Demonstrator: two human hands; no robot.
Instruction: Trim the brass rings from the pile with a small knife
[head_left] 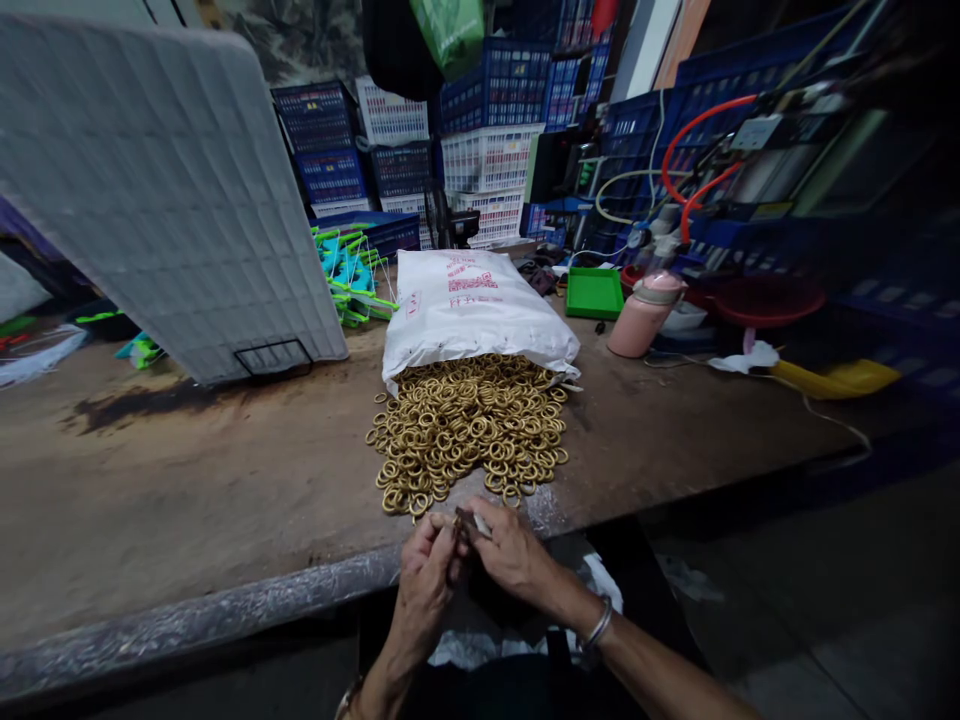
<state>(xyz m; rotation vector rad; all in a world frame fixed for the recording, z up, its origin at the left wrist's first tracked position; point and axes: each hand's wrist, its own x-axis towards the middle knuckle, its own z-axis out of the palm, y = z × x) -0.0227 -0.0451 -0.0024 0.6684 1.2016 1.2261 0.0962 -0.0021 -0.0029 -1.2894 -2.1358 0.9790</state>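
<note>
A heap of gold-coloured rings (469, 430) spills from the mouth of a white woven sack (480, 305) onto the table. Just in front of the heap, over the table's near edge, my two hands meet at the fingertips. My left hand (430, 565) is closed in a pinch on what looks like one gold-coloured ring (457, 523), mostly covered by the fingers. Pressed against it from the right is a small dark tool with a pale end (472, 522), gripped between thumb and fingers of my right hand (514, 555). The tool's exact kind is too small to tell.
A large ribbed pale panel (165, 200) stands at the left on a wire stand. Right of the sack are a green tray (594, 292), a pink bottle (645, 315) and a machine with red hoses (765, 150). Stacked crates (491, 160) fill the back.
</note>
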